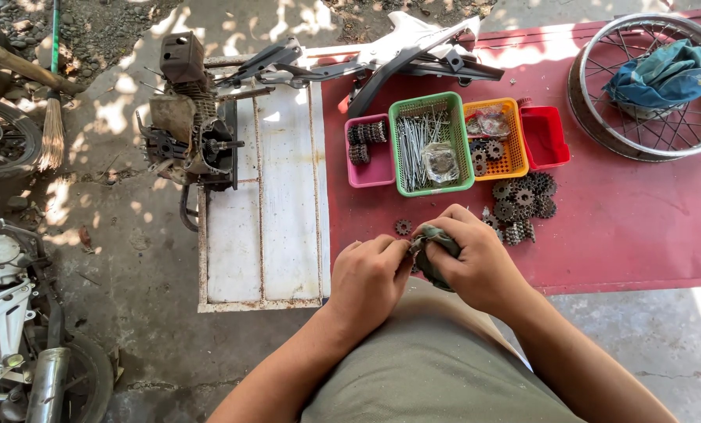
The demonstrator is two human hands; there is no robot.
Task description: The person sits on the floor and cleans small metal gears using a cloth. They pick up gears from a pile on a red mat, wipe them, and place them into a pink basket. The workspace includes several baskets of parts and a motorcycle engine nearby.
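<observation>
Grey-green rag [435,252] bunched in my right hand's [476,262] closed grip, lower centre; left hand [368,278] pinches its edge, above red counter [640,227].

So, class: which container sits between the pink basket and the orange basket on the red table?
In the head view, a green basket holding long metal spokes stands between the pink basket and the orange basket, close against both, on the red table.
</observation>
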